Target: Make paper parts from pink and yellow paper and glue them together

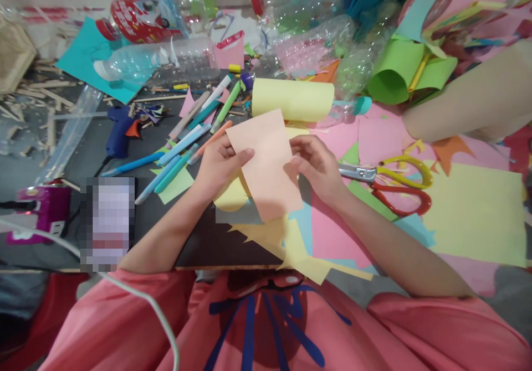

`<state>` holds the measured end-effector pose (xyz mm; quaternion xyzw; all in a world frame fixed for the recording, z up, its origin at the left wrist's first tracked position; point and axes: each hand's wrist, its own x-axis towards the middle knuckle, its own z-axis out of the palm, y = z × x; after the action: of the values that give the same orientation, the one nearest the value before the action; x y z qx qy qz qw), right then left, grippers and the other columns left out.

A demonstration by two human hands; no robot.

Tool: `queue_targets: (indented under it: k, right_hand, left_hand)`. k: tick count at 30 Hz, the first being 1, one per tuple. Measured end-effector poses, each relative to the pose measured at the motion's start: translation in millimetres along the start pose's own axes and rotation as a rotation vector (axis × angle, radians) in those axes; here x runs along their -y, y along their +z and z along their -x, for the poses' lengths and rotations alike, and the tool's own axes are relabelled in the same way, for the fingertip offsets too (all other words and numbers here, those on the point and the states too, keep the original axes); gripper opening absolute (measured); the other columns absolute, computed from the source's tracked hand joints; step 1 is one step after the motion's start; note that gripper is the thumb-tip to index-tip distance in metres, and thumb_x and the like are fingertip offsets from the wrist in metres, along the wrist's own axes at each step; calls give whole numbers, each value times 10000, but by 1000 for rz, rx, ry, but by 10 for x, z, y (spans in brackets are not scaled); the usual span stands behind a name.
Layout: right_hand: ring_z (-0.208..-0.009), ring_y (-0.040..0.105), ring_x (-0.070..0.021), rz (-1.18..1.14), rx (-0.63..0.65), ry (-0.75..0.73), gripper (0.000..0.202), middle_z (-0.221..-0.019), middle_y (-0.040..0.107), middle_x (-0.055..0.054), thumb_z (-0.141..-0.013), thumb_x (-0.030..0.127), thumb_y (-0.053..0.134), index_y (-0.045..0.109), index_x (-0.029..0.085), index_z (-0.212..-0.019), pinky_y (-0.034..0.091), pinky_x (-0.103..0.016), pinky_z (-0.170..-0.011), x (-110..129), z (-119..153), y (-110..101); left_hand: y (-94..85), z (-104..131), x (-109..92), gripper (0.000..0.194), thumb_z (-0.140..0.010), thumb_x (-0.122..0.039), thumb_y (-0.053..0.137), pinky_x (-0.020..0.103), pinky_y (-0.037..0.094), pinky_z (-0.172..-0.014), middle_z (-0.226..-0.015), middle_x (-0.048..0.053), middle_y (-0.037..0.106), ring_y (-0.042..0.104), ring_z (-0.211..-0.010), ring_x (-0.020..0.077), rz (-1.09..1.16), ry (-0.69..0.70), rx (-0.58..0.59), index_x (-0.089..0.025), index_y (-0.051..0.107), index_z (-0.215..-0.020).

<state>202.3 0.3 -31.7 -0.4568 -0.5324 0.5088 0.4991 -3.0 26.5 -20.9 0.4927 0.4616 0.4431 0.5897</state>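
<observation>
A light orange paper sheet (270, 174) hangs tilted between my two hands, above the table. My left hand (224, 166) pinches its left edge, thumb on top and fingers behind. At the right edge my right hand (313, 163) holds it between thumb and fingers. Beyond the sheet lies a rolled yellow paper tube (293, 99). Scissors with a yellow and a red handle (390, 180) lie just right of my right hand. Several markers (183, 144) are spread left of my left hand.
A blue glue gun (118, 133), a phone (110, 221) and a purple power strip (50, 213) with cables are at the left. Plastic bottles (183, 55) line the back. Pink paper (336, 227) covers the right side, where another person's arm (469, 94) reaches in.
</observation>
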Motion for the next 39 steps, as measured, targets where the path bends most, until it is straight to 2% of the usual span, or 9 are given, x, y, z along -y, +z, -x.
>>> queue_targets:
  k: [4,7,11,17,24,28,33,36,39]
  right_hand:
    - [-654,594,-119,-63,157,113,413,-718,604,47,-768,569,744,588,254,-984,495,-254,-598,-20,16,-1]
    - [-695,633,-127,-104,185,152,362,-757,659,25,-776,540,747,584,231,-871,516,-266,-637,-2,9,0]
    - [-719,651,-145,-99,73,126,368,-778,686,23,-758,558,752,581,242,-838,530,-282,-639,4,-18,2]
    - [-699,634,-161,-84,-153,49,318,-756,629,35,-797,545,704,553,273,-862,532,-307,-637,-139,-130,-116]
    - [-724,633,-163,-108,-268,32,244,-801,633,26,-808,491,685,573,283,-867,538,-308,-632,-190,-230,-308]
    - [-715,664,-168,-145,-164,95,245,-798,675,27,-784,482,716,624,277,-882,556,-320,-630,-106,-179,-223]
    - [-695,699,-177,-295,-35,261,296,-809,758,16,-653,429,831,734,257,-873,576,-318,-606,19,-105,-105]
    - [-665,702,-162,-359,85,345,320,-804,778,10,-601,404,871,764,247,-859,573,-295,-591,71,-94,-96]
    - [-636,695,-145,-340,210,433,337,-783,782,-3,-569,397,893,776,217,-829,558,-263,-574,105,-91,-107]
  left_hand:
    - [5,-2,7,359,-653,-398,849,342,612,-727,-836,35,765,736,-827,229,-26,17,-27,-188,705,-906]
    - [-18,-23,32,353,-704,-404,809,340,605,-750,-889,41,757,730,-870,224,-59,89,-35,-200,685,-964]
    - [-81,-64,56,339,-731,-340,778,303,585,-795,-949,33,729,703,-894,175,-163,215,-112,-239,643,-1026]
    - [-120,-82,61,204,-763,-312,748,320,590,-820,-859,24,714,713,-965,195,-200,209,-245,-220,618,-892]
    - [-141,-110,89,110,-832,-283,684,359,572,-945,-870,8,713,722,-934,170,-267,274,-258,-217,615,-887]
    - [-130,-98,60,220,-767,-276,752,331,585,-909,-938,15,715,722,-991,187,-199,318,-264,-220,618,-932]
    - [-113,-68,-17,365,-709,-330,809,279,618,-679,-903,21,743,741,-873,196,-93,102,-158,-234,619,-1006]
    - [-126,-86,-8,384,-753,-487,762,271,587,-575,-842,28,733,732,-764,191,-34,19,-78,-223,639,-1004]
    - [-146,-84,-18,517,-803,-680,604,289,582,-591,-847,65,735,727,-810,218,3,-65,-9,-185,689,-927]
